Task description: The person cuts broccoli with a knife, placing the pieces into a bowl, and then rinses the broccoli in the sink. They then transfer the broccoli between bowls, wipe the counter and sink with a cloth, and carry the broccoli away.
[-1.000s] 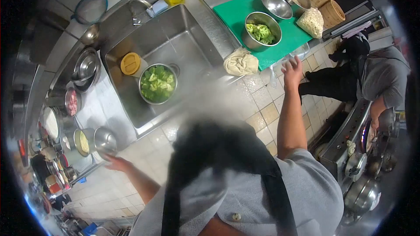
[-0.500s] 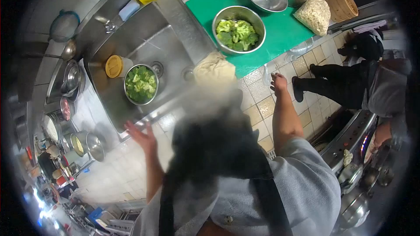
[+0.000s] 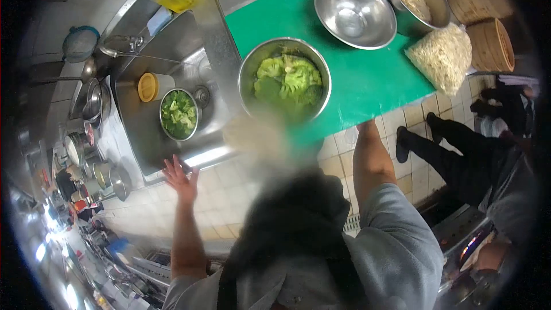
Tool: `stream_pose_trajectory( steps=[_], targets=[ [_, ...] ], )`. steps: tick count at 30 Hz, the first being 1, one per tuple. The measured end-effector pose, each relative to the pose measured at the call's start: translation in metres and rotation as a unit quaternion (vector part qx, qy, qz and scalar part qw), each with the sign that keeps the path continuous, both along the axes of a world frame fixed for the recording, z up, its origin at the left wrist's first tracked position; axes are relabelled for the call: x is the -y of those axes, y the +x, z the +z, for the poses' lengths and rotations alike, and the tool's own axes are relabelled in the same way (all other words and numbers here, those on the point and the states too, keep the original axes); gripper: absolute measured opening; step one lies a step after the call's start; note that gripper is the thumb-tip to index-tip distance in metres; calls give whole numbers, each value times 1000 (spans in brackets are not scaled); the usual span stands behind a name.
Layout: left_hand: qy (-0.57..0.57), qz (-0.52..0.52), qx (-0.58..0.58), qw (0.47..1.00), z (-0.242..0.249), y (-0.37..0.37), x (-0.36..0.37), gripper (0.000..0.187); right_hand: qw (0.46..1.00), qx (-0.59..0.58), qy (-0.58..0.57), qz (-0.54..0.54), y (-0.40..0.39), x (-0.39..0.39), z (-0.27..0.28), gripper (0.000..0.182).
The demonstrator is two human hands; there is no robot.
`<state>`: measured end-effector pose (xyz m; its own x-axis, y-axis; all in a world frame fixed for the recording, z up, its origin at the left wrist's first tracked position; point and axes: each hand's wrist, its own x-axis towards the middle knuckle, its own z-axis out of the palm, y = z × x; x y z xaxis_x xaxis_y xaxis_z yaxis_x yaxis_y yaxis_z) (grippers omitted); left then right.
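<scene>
Whereas earlier mid-air — left hand (image 3: 179, 175) now splayed, empty, by sink (image 3: 150, 144); right hand's grip hidden under green board (image 3: 367, 80).

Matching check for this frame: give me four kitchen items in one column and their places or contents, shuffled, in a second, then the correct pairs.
Items:
1. bowl of broccoli
2. small broccoli bowl
3. yellow lid
4. empty steel bowl

Places or contents:
A. holds nothing, far part of the green board
B. inside the sink, next to the yellow lid
C. near edge of the green board
D. sink, toward its left wall

Pairs: 1-C, 2-B, 3-D, 4-A
</scene>
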<state>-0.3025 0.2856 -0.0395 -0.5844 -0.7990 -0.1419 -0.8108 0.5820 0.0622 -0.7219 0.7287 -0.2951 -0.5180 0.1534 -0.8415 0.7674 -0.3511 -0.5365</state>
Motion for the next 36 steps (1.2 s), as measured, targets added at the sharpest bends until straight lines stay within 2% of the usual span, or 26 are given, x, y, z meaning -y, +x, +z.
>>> stream_pose_trajectory(
  steps=[14, 29, 36],
  targets=[
    [15, 6, -4, 1000, 10, -6, -6, 83, 998, -16, -37, -44, 0, 18, -46, 33],
    [0, -3, -21, 1000, 10, -3, -6, 86, 998, -34, -34, -50, 12, 14, -56, 30],
    [12, 3, -9, 1000, 14, -7, -7, 86, 998, -42, -12, -40, 46, 0, -58, 29]
  ],
)
